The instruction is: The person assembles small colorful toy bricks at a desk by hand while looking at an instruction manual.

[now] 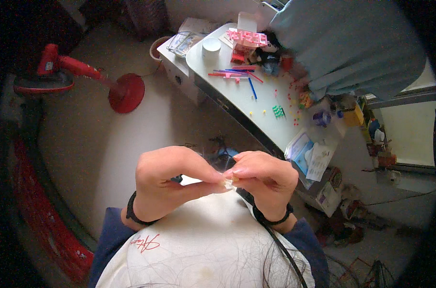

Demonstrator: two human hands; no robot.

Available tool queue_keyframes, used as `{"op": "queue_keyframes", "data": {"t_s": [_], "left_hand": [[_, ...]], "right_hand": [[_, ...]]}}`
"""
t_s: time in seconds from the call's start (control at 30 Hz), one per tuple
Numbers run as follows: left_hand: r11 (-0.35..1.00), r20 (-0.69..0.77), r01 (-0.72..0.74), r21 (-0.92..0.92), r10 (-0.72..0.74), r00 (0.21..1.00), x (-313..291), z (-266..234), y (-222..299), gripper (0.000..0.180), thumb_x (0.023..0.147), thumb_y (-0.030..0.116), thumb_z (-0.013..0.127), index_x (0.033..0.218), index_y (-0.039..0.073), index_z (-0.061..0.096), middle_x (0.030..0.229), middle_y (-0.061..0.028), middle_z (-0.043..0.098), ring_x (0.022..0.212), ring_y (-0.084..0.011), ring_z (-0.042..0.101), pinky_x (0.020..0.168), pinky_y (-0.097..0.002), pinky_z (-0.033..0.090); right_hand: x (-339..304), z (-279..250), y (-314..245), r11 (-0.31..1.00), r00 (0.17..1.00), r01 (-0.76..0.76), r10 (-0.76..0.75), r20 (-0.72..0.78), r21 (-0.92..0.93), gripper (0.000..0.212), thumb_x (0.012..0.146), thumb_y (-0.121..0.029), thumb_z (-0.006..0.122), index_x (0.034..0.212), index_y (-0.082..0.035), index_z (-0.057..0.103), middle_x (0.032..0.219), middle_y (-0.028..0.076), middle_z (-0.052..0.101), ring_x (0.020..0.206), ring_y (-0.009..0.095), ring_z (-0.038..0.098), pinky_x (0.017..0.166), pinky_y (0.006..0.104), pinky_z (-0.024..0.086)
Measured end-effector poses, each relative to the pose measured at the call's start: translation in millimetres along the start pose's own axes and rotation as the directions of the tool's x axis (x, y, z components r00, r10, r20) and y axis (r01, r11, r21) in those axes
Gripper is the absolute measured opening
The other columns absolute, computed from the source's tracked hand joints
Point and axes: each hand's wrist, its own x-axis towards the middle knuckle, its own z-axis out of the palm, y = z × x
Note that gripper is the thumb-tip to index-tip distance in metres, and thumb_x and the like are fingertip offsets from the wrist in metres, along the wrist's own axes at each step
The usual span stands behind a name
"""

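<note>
The left grip [167, 175] and right grip [270, 174] are clamped on a small pale piece [229, 184], held between them at the fingertips; it looks light, perhaps flimsy, best taken gently by opposite edges.

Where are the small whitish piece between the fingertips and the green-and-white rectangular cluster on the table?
Small whitish piece [229, 184], head view: its exposed part.
Green-and-white rectangular cluster [278, 112], head view: its middle.

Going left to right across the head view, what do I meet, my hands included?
Red fan, left hand, small white piece, right hand, white sheet, pale window.
</note>
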Motion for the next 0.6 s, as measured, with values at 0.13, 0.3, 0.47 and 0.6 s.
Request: {"op": "queue_keyframes", "data": {"t_s": [0.13, 0.3, 0.47, 0.6], "left_hand": [[0.999, 0.031, 0.017, -0.043, -0.015, 0.999, 0, 2, 5, 0.018, 0.065, 0.002, 0.083, 0.079, 0.004, 0.072, 0.075, -0.0072, 0.07, 0.066, -0.0176, 0.067, 0.06, -0.0253, 0.051], [0.999, 0.055, -0.003, 0.048, 0.0, 0.998, 4, 6, 7, 0.017, 0.066, 0.003, 0.083, 0.079, 0.005, 0.072, 0.074, -0.0062, 0.069, 0.066, -0.0178, 0.067, 0.06, -0.0254, 0.051], [1.0, 0.102, -0.012, 0.026, 0.009, 0.995, 8, 7, 10, 0.016, 0.066, 0.004, 0.082, 0.079, 0.005, 0.071, 0.074, -0.006, 0.069, 0.066, -0.0177, 0.067, 0.06, -0.0257, 0.052], [1.0, 0.139, -0.001, 0.004, 0.001, 0.99, 14, 7, 12, 0.016, 0.067, 0.004, 0.082, 0.079, 0.005, 0.071, 0.076, -0.0062, 0.07, 0.068, -0.0178, 0.068, 0.061, -0.0262, 0.052]], "right_hand": [[-4, 0, -2, 0.999, 0.999, -0.04, 0.041, -0.014, 0.034, 0.016, 0.073, -0.002, 0.076, 0.089, -0.003, 0.071, 0.085, 0.01, 0.071, 0.081, 0.023, 0.068, 0.083, 0.0381, 0.051], [-6, -4, -6, 0.996, 0.998, -0.056, 0.057, -0.014, 0.067, 0.019, 0.071, -0.004, 0.077, 0.089, -0.004, 0.072, 0.089, 0.01, 0.072, 0.085, 0.023, 0.069, 0.084, 0.0372, 0.051], [-8, -4, -12, 0.992, 0.995, -0.099, 0.101, -0.024, 0.072, 0.014, 0.074, -0.006, 0.077, 0.086, -0.003, 0.07, 0.085, 0.011, 0.071, 0.083, 0.024, 0.069, 0.086, 0.0391, 0.05], [-11, -5, -14, 0.993, 0.993, -0.092, 0.097, -0.06, 0.077, 0.02, 0.071, -0.003, 0.077, 0.09, -0.003, 0.071, 0.091, 0.011, 0.072, 0.088, 0.024, 0.069, 0.085, 0.0371, 0.051]]}}
